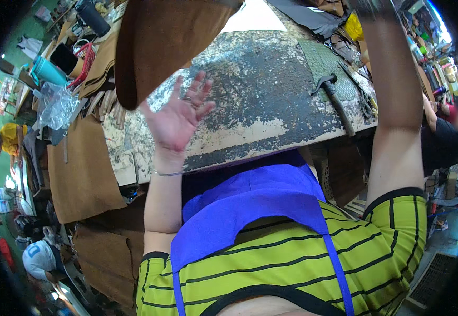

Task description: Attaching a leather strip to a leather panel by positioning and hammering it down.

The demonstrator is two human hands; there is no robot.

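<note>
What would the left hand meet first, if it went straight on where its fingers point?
Probably the brown sheet, whose edge appears just beyond the fingers; depth is unclear, so the left hand might miss it.

The left hand point(179, 118) spreads — palm showing — beside a brown sheet point(168, 42), over the left side of the bench point(255, 89); a hammer point(338, 108) lies by its near right corner.

Wearer's own: one left hand point(177, 118), one right hand point(373, 7). One hammer point(339, 108), one green mat point(316, 59), one red basket point(85, 64), one teal tumbler point(50, 69), one clear plastic bag point(57, 109), one purple apron point(247, 197). Other people point(13, 138): at least three. Brown sheets point(168, 42): several, overlap hides exact count.
</note>
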